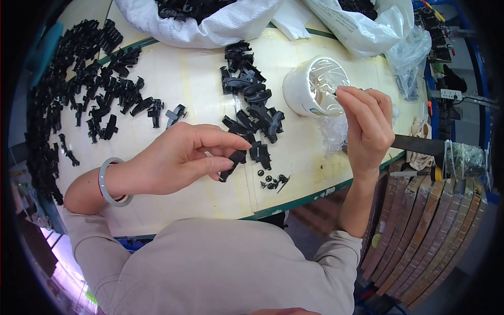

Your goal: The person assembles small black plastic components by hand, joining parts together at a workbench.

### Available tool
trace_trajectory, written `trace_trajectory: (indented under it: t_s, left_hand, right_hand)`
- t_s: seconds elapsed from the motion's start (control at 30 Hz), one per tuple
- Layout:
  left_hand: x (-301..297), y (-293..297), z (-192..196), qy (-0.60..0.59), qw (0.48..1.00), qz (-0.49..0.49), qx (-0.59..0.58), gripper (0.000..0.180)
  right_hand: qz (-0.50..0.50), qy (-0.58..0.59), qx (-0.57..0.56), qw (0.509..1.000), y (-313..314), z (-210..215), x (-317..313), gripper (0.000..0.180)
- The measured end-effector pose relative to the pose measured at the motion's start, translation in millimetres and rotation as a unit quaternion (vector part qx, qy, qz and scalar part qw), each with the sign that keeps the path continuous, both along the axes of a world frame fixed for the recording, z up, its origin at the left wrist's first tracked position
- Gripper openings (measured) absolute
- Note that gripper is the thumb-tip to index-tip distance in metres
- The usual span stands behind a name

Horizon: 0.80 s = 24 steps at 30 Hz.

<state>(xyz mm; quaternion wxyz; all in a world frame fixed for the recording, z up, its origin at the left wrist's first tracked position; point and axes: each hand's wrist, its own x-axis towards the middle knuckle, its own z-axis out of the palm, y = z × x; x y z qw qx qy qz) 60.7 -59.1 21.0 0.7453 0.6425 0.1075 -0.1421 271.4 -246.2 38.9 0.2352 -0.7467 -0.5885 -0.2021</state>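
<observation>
My left hand (176, 157) reaches over the table and pinches a small black plastic part (232, 166) between thumb and fingers. My right hand (369, 119) is raised beside a white tub (298, 90) with clear plastic film over its mouth. Its thumb and fingertips press together, and a tiny dark speck shows at their tips, too small to name. Several black plastic parts (256, 113) lie in a column just beyond my left hand. Small round black pieces (270, 182) are scattered near the table's front edge.
A large heap of black parts (79, 84) spreads over the table's left side. Two white sacks (210, 29) of dark pieces stand at the back. A clear plastic bag (409, 58) hangs at the right, above a dark bar (417, 146). Brown slats (420, 231) stand beside the table.
</observation>
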Motion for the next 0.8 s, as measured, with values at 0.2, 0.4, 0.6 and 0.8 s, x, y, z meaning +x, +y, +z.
trace_trajectory:
  t_s: [0.2, 0.4, 0.6, 0.8]
  left_hand:
    - [4.0, 3.4, -2.2, 0.038, 0.996, -0.013, -0.075, 0.026]
    - [4.9, 2.2, -7.1, 0.058, 0.988, 0.012, -0.146, 0.025]
    - [3.6, -0.9, -7.5, 0.06, 0.979, 0.064, -0.186, 0.026]
    - [6.3, -3.4, -12.4, 0.06, 0.971, 0.088, -0.216, 0.028]
  right_hand:
    - [0.012, -0.011, -0.011, 1.0, 11.6, -0.5, 9.8, 0.025]
    - [0.022, -0.011, -0.04, 0.999, 11.9, -1.0, 11.4, 0.022]
    - [0.015, 0.159, 0.019, 0.987, 1.7, 7.8, -13.0, 0.021]
    - [0.04, 0.437, 0.094, 0.894, -1.5, -5.6, -62.1, 0.018]
